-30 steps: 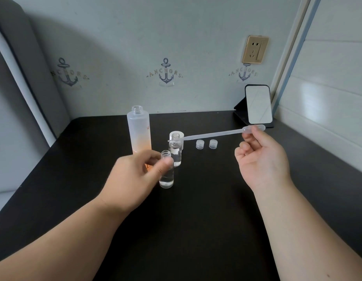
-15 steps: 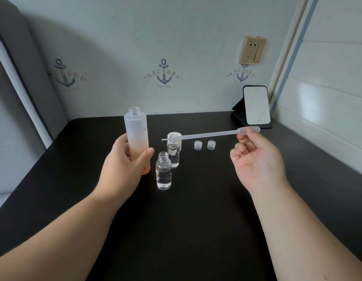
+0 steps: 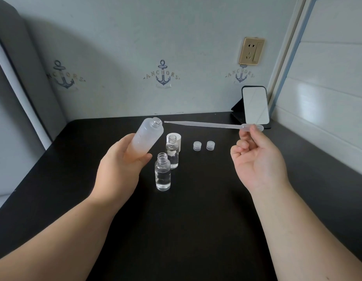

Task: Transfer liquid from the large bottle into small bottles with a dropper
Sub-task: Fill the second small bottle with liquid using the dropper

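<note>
Above the black desk [image 3: 196, 230], the left hand [image 3: 119, 169] now grips the lifted, tilted frosted large bottle [image 3: 147, 138]. The right hand [image 3: 257, 159] pinches the translucent dropper [image 3: 206, 125], tip just beside the bottle's open mouth.

The bottle [image 3: 148, 136] in my left hand [image 3: 119, 169] is frosted white, shading to pale orange at its base. My dropper [image 3: 208, 125] is clear, milky plastic. Both vials [image 3: 163, 173] are colourless glass with clear liquid; the two caps [image 3: 203, 146] are translucent white. The table [image 3: 196, 230] is matt black. The wall [image 3: 135, 47] is pale grey-blue, patterned with navy anchors [image 3: 162, 75], and carries a gold socket [image 3: 251, 51].
</note>
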